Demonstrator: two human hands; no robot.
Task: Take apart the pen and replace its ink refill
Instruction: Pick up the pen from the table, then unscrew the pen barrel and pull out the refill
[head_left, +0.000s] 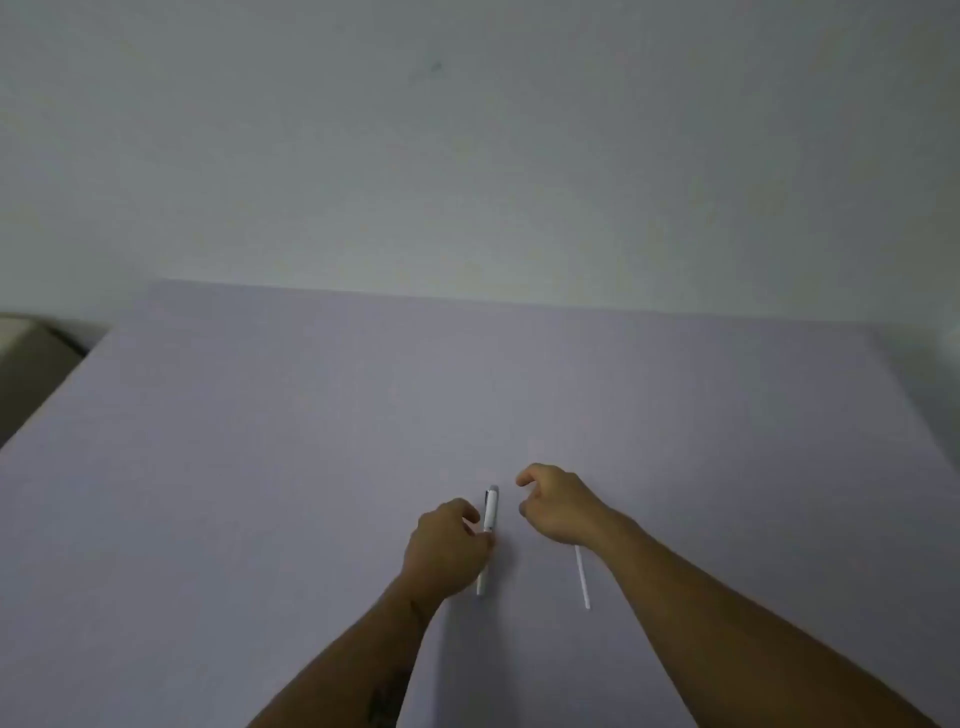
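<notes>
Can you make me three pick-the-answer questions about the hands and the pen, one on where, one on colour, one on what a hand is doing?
1. Where does the thin refill lie?
A. left of the pen
B. right of the pen
C. on top of the pen

2. What colour is the pen?
A. red
B. black
C. white

3. What is the right hand doing?
A. holding nothing
B. gripping the pen
C. lifting the refill

Answers: 1 B, the refill pokes out from under the right wrist; 2 C, its barrel is white; 3 A, its curled fingers are empty, while the left hand touches the pen on the table.
</notes>
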